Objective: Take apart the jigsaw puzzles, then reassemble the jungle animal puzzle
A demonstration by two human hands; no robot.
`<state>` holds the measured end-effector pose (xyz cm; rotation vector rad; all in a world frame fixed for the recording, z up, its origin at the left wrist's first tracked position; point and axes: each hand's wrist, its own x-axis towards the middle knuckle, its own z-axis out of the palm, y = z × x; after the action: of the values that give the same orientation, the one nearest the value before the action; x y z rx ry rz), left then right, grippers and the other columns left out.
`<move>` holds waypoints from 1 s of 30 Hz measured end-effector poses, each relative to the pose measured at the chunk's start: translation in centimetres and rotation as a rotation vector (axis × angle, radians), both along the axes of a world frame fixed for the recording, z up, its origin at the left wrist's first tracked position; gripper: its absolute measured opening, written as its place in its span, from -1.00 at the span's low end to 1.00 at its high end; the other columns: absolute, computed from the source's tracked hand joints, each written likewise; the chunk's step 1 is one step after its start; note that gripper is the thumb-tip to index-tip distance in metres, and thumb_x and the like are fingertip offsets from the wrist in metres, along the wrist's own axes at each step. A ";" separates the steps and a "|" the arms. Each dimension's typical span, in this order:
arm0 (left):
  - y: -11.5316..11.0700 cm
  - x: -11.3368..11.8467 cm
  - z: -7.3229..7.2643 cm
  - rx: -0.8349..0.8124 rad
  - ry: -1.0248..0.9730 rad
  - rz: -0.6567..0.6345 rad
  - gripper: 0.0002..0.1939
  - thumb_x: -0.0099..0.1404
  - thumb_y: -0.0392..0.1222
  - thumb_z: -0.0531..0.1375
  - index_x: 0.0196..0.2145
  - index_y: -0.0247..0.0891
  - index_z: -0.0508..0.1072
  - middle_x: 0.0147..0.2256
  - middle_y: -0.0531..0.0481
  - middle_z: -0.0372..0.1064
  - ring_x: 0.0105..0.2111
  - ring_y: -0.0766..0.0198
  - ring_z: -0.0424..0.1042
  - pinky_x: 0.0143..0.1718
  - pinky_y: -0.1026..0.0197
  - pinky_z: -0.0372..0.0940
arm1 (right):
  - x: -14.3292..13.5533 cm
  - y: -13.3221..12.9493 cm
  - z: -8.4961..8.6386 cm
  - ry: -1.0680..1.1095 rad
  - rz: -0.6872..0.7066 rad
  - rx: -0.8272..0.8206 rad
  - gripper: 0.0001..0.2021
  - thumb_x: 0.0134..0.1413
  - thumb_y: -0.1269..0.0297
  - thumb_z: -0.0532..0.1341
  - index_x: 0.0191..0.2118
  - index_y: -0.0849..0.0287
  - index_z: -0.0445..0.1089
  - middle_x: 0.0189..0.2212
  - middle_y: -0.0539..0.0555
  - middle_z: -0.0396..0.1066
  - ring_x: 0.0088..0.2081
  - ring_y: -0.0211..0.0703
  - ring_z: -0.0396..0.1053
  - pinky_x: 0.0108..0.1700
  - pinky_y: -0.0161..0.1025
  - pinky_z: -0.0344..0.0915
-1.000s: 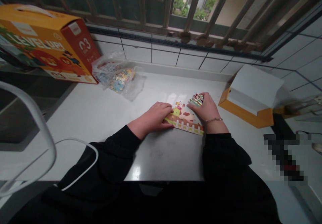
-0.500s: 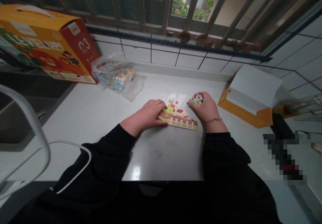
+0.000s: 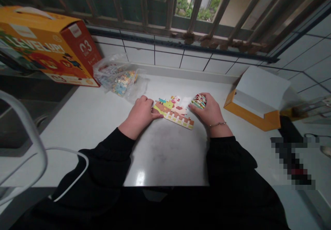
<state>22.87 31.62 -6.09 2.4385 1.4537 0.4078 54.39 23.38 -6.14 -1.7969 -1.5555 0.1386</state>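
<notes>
A partly joined jigsaw puzzle point(image 3: 178, 114) lies on the white counter point(image 3: 168, 154), showing a white fence, brown ground and a spotted pink-and-white animal. My left hand point(image 3: 139, 112) grips its left end, thumb along the near edge and fingers at the far side. The joined strip slants down toward the right. Just right of the puzzle, my right hand point(image 3: 212, 111) is closed around a bunch of loose puzzle pieces point(image 3: 199, 101), their coloured edges showing. A small gap separates these pieces from the joined section.
At the back left stand an orange puzzle box point(image 3: 49, 50) and a clear plastic bag point(image 3: 122, 81) of pieces. An opened orange box point(image 3: 254, 99) lies at right. A sink point(image 3: 15, 119) and a white curved tube point(image 3: 32, 123) are at left; window bars point(image 3: 144, 6) line the back.
My left hand has moved left and slightly away from me, and the puzzle has shifted left and tilted with it. More of its left end shows. My right hand has moved slightly left.
</notes>
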 end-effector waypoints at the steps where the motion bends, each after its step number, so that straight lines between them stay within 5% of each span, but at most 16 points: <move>1: 0.0 0.0 0.1 0.001 0.002 0.019 -0.40 0.11 0.23 0.56 -0.10 -0.26 0.59 -0.04 -0.27 0.38 0.01 -0.23 0.40 0.14 -0.19 0.38 | -0.5 -0.1 0.2 0.010 0.046 -0.011 -0.46 0.03 -0.08 0.48 0.06 0.04 0.44 -0.04 0.22 0.57 -0.04 0.25 0.54 0.08 0.23 0.48; 7: -0.3 0.0 0.6 -0.009 0.005 0.117 -0.49 0.17 0.20 0.53 -0.13 -0.24 0.63 -0.10 -0.24 0.41 -0.09 -0.18 0.46 0.06 -0.20 0.44 | -3.4 -0.2 0.5 0.019 0.327 -0.201 -0.42 0.01 -0.08 0.52 0.09 0.05 0.45 0.01 0.15 0.60 -0.02 0.18 0.57 0.07 0.12 0.49; 16: 0.3 0.1 0.3 -0.073 -0.168 0.183 -0.54 0.11 0.13 0.53 -0.22 -0.22 0.54 -0.13 -0.19 0.45 -0.05 -0.12 0.45 0.11 -0.19 0.40 | -4.0 0.2 0.1 -0.052 0.346 -0.225 -0.41 0.00 -0.01 0.55 0.09 0.05 0.43 0.05 0.19 0.57 0.02 0.20 0.55 0.11 0.16 0.48; 25: -0.2 2.7 -1.7 -0.496 -0.911 0.169 -0.57 0.29 -0.12 0.40 0.01 -0.16 0.30 -0.20 -0.05 0.58 -0.20 0.12 0.60 -0.14 0.08 0.45 | -4.0 0.2 -0.1 -0.049 0.347 -0.220 -0.39 0.03 0.02 0.55 0.14 0.07 0.43 0.09 0.20 0.57 0.08 0.18 0.54 0.14 0.08 0.45; 30: -0.7 3.0 -1.3 -0.221 -0.580 0.107 -0.78 0.29 -0.20 0.38 -0.13 -0.18 0.48 -0.22 -0.05 0.59 -0.22 0.12 0.54 -0.15 0.10 0.35 | -3.9 0.2 -0.2 -0.056 0.340 -0.234 -0.36 0.02 0.03 0.56 0.17 0.09 0.41 0.12 0.24 0.56 0.07 0.20 0.54 0.13 0.10 0.45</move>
<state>25.83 30.96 -7.37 1.8574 1.2865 0.8432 50.47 23.63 -6.31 -1.7039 -1.9430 0.4523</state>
